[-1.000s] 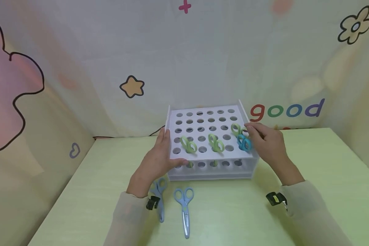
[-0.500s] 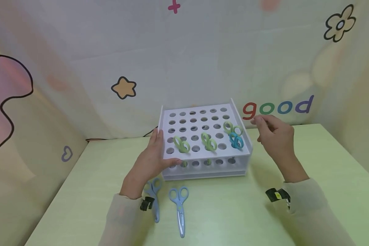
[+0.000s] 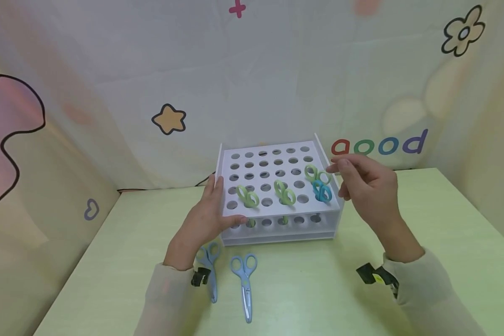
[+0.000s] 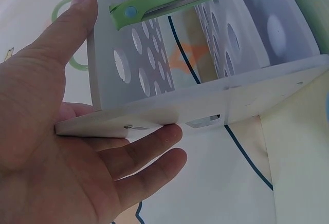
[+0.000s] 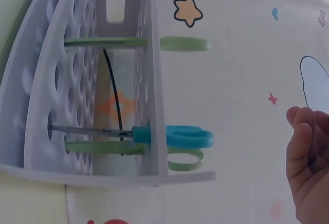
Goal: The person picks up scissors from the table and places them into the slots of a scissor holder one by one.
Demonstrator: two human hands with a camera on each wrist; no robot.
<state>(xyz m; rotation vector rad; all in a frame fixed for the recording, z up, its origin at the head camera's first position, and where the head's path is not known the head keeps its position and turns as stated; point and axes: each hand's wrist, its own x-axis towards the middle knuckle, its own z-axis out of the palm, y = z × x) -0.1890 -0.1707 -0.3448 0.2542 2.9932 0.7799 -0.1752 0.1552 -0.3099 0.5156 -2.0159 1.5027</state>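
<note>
A white two-tiered rack [image 3: 267,212] with rows of round holes stands on the table. My left hand [image 3: 201,227] grips its left side, the thumb on the front edge and the fingers along the outer side panel. In the rack's holes stand green-handled scissors [image 5: 185,43], handles up, and a turquoise-handled pair [image 5: 186,137] near the right front. My right hand [image 3: 371,191] is in the air by the rack's right side, fingers loosely curled, holding nothing. In front of the rack lie blue scissors [image 3: 246,283]; another blue pair [image 3: 213,280] is beside my left wrist.
The pale green table [image 3: 302,289] extends on both sides of the rack. A printed cloth [image 3: 269,93] hangs close behind the rack. A dark cord [image 3: 130,190] runs along the table's back edge.
My right hand has moved off the rack's right edge to the right, then slightly back left. The left hand has stayed on the rack. The head view has shifted slightly.
</note>
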